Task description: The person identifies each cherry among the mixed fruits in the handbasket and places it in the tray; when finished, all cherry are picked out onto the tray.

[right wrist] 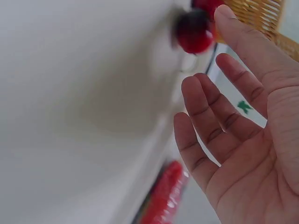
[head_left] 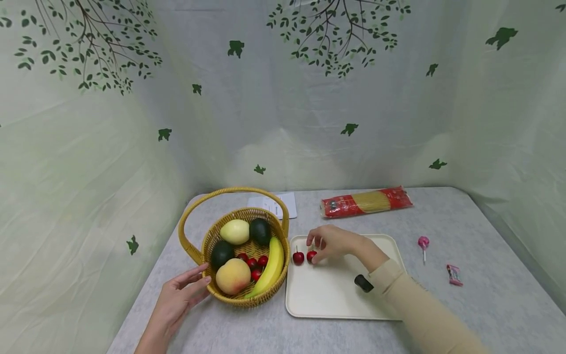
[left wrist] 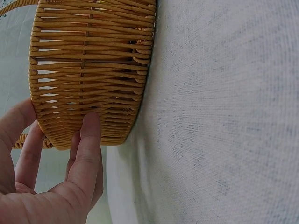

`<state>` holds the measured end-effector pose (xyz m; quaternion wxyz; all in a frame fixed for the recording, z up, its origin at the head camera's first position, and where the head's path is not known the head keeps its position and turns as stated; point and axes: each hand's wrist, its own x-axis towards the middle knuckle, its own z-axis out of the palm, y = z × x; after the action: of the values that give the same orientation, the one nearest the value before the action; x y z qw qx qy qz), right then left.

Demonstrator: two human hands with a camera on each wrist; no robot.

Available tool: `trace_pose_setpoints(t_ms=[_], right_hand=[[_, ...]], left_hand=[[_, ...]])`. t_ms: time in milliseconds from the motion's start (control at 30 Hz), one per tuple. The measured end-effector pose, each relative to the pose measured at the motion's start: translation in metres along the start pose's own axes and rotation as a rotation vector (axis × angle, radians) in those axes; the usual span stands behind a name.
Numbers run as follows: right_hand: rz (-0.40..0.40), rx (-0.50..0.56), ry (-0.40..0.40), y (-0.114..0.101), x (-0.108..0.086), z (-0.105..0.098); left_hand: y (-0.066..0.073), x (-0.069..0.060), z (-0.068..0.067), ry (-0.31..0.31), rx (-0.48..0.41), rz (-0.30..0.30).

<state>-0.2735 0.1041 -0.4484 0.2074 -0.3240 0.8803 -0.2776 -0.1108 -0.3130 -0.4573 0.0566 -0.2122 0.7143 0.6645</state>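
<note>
A yellow wicker basket (head_left: 245,302) holds a peach (head_left: 233,276), a banana (head_left: 275,260), a pale yellow lemon-like fruit (head_left: 235,231), two dark green avocado-like fruits (head_left: 260,231) and several cherries (head_left: 252,263). My left hand (head_left: 179,297) touches the basket's left side with extended fingers. Two cherries with stems stand on the cream tray (head_left: 336,300), close to the basket. Over the right-hand cherry (head_left: 311,256) hovers my right hand (head_left: 333,242), thumb and fingers loosely bent around it. In the right wrist view, gaps show between the fingers, and the thumb tip (right wrist: 226,13) is beside a cherry (right wrist: 194,35).
Behind the tray lies a red-and-yellow pack of spaghetti (head_left: 367,202). To the tray's right are a pink lollipop (head_left: 423,243) and a small wrapped candy (head_left: 454,275). A white card (head_left: 289,204) lies partly behind the basket, whose tall handle (head_left: 234,190) arches up.
</note>
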Motion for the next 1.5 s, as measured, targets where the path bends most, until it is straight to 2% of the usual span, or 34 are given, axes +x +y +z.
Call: trace_pose_setpoints(t_ms=[167,367,500,767,967,1500], right_hand=[[-0.014,0.005,0.034,-0.011,-0.007,-0.023],[-0.111,0.027,0.061,-0.034,-0.014,-0.046],[-0.173,0.024,0.048,-0.057,-0.012,-0.05],[-0.275,0.013,-0.055,-0.097,-0.001,-0.032],[-0.324,-0.047,-0.118,-0.12,0.018,-0.022],[-0.268,-0.152,-0.235,-0.149,0.081,0.006]], left_hand=[[0.001,-0.001,0.0,-0.005,-0.006,0.006],[0.003,-0.001,0.001,-0.024,-0.017,0.02],[0.003,-0.002,0.001,-0.022,-0.026,0.027],[0.001,-0.003,0.001,-0.018,-0.031,0.026],[0.001,-0.003,0.001,-0.013,-0.033,0.026],[0.0,-0.003,-0.001,-0.019,-0.026,0.022]])
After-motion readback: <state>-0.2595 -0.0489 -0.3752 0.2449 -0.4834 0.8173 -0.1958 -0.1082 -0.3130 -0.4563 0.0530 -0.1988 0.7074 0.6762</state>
